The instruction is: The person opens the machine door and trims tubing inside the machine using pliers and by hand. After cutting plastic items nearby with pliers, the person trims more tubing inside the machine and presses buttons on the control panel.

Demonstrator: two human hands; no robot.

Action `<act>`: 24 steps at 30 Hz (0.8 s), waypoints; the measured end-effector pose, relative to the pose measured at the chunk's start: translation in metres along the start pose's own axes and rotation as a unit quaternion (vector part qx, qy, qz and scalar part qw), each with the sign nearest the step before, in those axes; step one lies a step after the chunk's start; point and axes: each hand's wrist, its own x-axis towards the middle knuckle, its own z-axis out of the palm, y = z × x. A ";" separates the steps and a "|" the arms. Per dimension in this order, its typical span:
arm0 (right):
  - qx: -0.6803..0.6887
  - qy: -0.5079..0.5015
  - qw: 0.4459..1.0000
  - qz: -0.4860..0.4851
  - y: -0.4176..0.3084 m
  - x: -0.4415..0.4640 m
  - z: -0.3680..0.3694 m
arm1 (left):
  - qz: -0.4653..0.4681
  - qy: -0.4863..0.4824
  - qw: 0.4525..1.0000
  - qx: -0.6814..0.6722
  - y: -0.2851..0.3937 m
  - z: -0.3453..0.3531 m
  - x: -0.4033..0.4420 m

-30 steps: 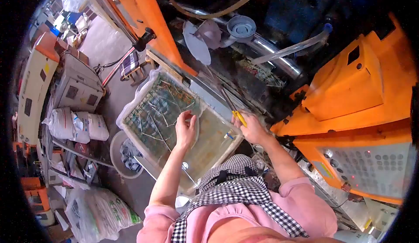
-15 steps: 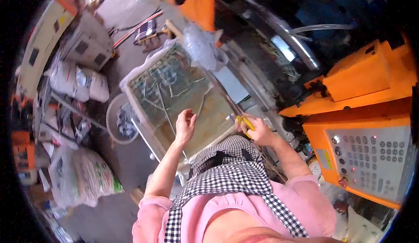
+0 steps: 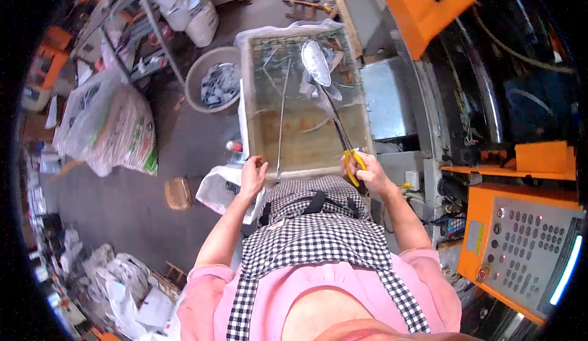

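Yellow-handled long tongs (image 3: 340,127) are gripped in my right hand (image 3: 371,172), near the right front corner of a water-filled tub (image 3: 308,172). At their far end a shiny whitish, spoon-shaped piece (image 3: 316,63) is held above the water, with more pale pieces beside it. My left hand (image 3: 252,176) is by the tub's left front corner, its fingers loosely curled, with nothing visible in them. A thin rod (image 3: 284,117) lies lengthwise in the tub, and several thin strips show in the water at its far end.
Left of the tub is a round bucket (image 3: 213,107) of grey pieces. A large plastic sack (image 3: 110,127) stands farther left, and a small stool (image 3: 178,193) is on the floor. On the right are a metal plate (image 3: 387,99) and an orange machine with a control panel (image 3: 520,249).
The view has turned to the right-hand machine's near side, shifting the tub rightward. The tongs and the pale piece have moved from the machine to above the tub. My left hand is now at the tub's front edge.
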 end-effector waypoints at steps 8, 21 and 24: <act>0.006 -0.140 0.989 0.037 0.002 0.036 0.027 | -0.136 0.093 0.986 -0.013 -0.056 -0.012 -0.086; -0.018 -0.361 0.931 0.061 0.030 0.082 0.043 | -0.359 0.296 0.885 0.003 0.003 0.046 -0.236; -0.004 -0.404 0.912 0.064 0.037 0.085 0.057 | -0.380 0.342 0.859 -0.022 0.004 0.058 -0.269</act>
